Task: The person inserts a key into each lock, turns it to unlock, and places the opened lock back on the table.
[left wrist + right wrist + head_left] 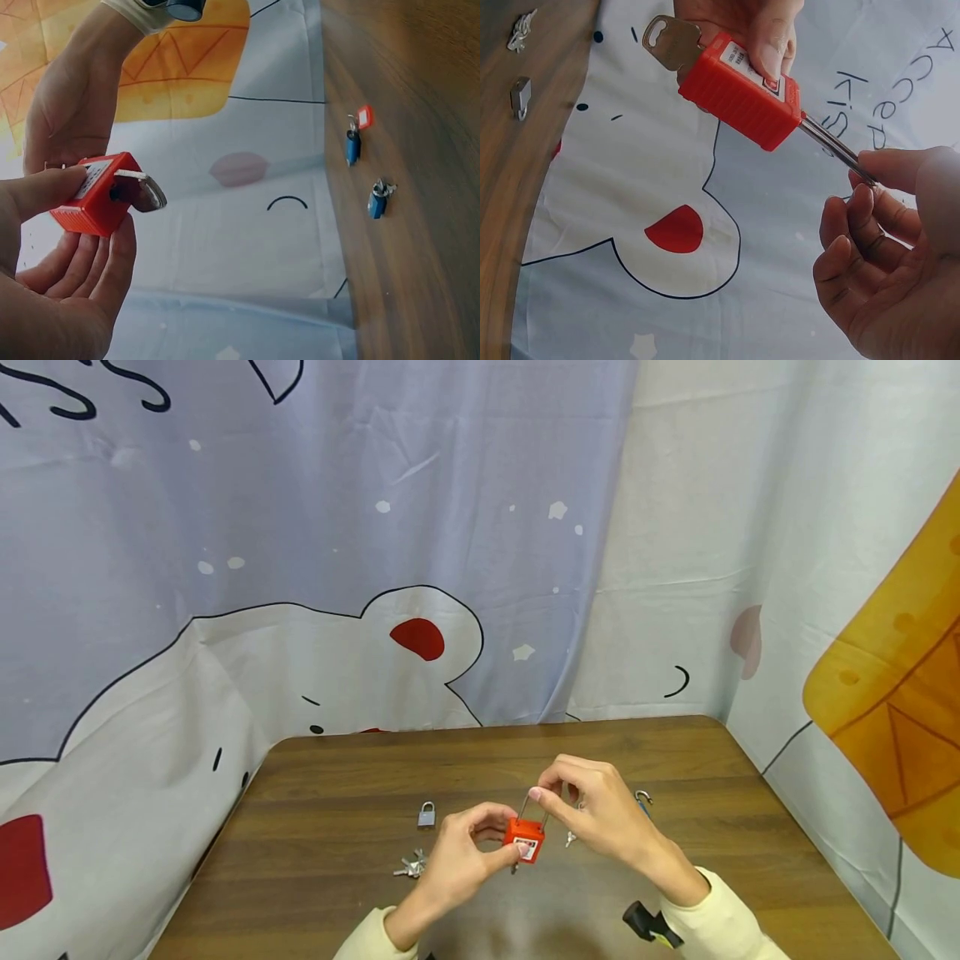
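A red padlock [523, 839] with a white label is held up above the table between both hands. My left hand [459, 862] grips its body, the thumb over the label. My right hand [588, 802] pinches the curved end of the metal shackle [832, 142] between thumb and fingers. A key [673, 43] sticks out of the padlock's bottom, opposite the shackle. Whether both shackle legs sit in the body cannot be told.
On the wooden table [337, 793] a grey padlock [426, 815] and a bunch of keys [412, 865] lie to the left. Toward the right lie two blue padlocks, one [352, 147] beside a red tag [365, 117], the other [377, 202] nearby. Printed curtains [300, 527] surround the table.
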`<state>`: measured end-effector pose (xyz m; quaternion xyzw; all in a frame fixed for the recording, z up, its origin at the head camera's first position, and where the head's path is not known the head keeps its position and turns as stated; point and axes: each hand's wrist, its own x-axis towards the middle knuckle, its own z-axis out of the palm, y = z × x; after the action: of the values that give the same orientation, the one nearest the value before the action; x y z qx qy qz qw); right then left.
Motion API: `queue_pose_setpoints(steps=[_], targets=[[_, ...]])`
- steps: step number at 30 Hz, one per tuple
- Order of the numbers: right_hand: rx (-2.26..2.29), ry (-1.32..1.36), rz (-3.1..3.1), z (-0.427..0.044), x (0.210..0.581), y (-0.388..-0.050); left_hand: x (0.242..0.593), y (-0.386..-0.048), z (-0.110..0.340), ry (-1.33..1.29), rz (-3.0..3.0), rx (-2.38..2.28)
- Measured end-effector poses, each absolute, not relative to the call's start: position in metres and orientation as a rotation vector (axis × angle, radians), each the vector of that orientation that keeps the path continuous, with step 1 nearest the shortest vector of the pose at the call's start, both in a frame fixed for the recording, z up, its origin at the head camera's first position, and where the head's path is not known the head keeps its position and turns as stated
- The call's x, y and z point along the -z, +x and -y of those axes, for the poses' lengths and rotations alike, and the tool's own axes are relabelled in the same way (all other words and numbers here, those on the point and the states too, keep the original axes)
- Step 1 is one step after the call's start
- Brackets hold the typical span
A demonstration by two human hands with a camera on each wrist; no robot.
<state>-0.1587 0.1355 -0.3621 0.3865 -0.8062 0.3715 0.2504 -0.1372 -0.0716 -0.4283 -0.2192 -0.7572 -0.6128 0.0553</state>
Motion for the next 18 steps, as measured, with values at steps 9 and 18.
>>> queue_pose_setpoints(steps=[9,18], targets=[[-1.075,1.088,2.206,-0.1318,0.3625,-0.1513,0.4239,-0.1354,0.0697,-0.639,2.299,1.763],[-1.124,1.145,2.195,-0.1256,0.3621,-0.15,0.4311,-0.1377,0.067,-0.719,2.234,1.83]])
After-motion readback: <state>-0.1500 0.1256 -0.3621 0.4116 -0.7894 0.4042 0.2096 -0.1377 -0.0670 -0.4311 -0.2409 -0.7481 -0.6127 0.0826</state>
